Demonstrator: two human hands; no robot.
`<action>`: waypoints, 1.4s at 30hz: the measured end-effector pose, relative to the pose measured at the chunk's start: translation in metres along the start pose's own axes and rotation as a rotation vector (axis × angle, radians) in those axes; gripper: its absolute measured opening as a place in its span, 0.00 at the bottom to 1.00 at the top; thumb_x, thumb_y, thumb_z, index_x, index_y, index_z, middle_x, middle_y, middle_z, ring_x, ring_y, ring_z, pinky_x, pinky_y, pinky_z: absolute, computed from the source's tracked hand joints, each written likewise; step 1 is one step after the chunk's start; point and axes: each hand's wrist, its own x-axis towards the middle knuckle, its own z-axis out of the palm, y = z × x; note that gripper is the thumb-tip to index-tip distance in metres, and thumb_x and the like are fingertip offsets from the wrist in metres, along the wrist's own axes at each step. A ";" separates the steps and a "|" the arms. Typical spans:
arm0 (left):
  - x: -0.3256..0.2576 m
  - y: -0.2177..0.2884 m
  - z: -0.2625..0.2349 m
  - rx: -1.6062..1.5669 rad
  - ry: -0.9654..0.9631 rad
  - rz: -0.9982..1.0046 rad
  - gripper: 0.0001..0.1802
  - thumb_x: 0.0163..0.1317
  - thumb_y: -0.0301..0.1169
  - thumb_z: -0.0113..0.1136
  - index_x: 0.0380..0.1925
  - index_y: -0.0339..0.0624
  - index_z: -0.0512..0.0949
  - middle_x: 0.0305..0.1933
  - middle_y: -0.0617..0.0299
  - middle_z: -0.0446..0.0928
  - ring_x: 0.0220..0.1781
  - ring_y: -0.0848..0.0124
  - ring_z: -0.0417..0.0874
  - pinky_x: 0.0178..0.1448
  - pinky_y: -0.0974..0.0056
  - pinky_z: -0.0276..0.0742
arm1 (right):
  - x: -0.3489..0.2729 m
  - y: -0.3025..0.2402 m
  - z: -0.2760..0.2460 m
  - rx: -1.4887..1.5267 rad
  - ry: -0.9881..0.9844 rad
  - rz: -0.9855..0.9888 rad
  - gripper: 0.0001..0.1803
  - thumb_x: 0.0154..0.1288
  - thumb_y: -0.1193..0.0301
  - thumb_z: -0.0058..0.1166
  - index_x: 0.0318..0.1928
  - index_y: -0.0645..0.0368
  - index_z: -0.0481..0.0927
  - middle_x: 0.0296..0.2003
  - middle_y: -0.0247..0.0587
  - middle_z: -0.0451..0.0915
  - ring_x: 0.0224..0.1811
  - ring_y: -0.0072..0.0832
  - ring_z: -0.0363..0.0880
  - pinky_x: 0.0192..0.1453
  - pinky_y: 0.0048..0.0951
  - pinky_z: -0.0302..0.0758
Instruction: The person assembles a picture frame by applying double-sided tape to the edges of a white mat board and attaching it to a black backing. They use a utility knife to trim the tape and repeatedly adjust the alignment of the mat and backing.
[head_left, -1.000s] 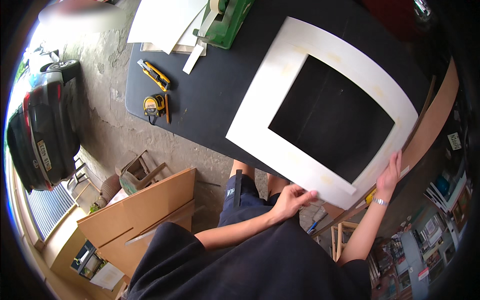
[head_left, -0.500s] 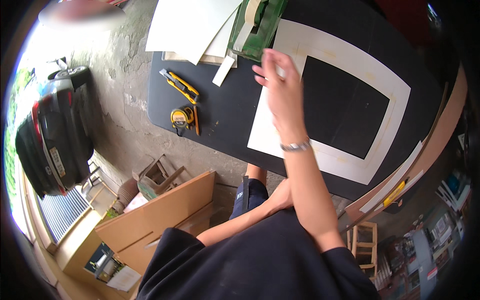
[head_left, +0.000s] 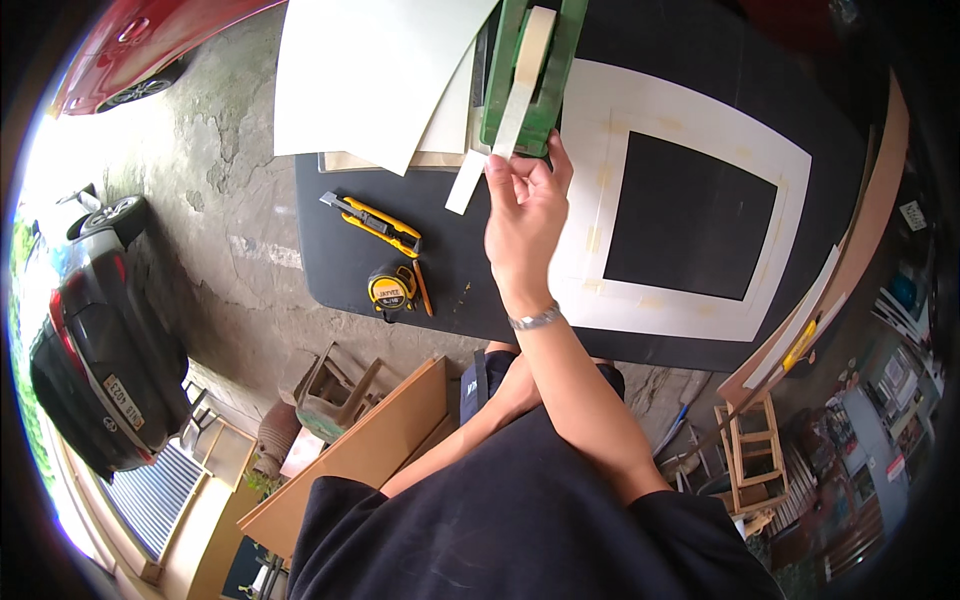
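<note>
Right hand [head_left: 525,215] pinches end of tape strip [head_left: 497,130], pulling it off green dispenser [head_left: 530,70] on bench [head_left: 440,270]. Left hand [head_left: 515,385] down by bench edge, grip hidden, cannot tell. White mat frame [head_left: 690,150] lies flat beside, within reach. Knife [head_left: 372,222], tape measure [head_left: 392,290] near.

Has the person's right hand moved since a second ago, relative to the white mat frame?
Yes. The right hand left the white mat frame's near corner, crossed to its far left side, and now pinches the tape strip at the green dispenser.
</note>
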 end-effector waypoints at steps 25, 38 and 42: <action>0.196 0.154 0.183 0.912 0.011 0.893 0.20 0.59 0.26 0.68 0.53 0.48 0.84 0.65 0.61 0.78 0.70 0.58 0.75 0.67 0.52 0.71 | 0.092 -0.046 -0.499 -0.985 -0.519 -0.492 0.32 0.65 0.83 0.56 0.70 0.55 0.73 0.49 0.40 0.84 0.42 0.36 0.80 0.51 0.38 0.77; 0.252 0.159 0.194 1.175 -0.053 1.054 0.21 0.53 0.44 0.74 0.50 0.67 0.88 0.70 0.66 0.76 0.75 0.62 0.71 0.77 0.46 0.66 | -0.003 0.035 -0.475 -1.131 -0.297 -0.515 0.28 0.71 0.68 0.56 0.71 0.44 0.73 0.66 0.38 0.77 0.64 0.37 0.74 0.66 0.41 0.68; 0.253 0.159 0.195 1.191 -0.032 1.053 0.22 0.51 0.45 0.76 0.49 0.66 0.89 0.70 0.65 0.76 0.74 0.61 0.72 0.75 0.46 0.67 | -0.010 0.038 -0.482 -1.180 -0.231 -0.496 0.30 0.70 0.69 0.60 0.71 0.50 0.71 0.68 0.44 0.75 0.70 0.43 0.70 0.72 0.46 0.63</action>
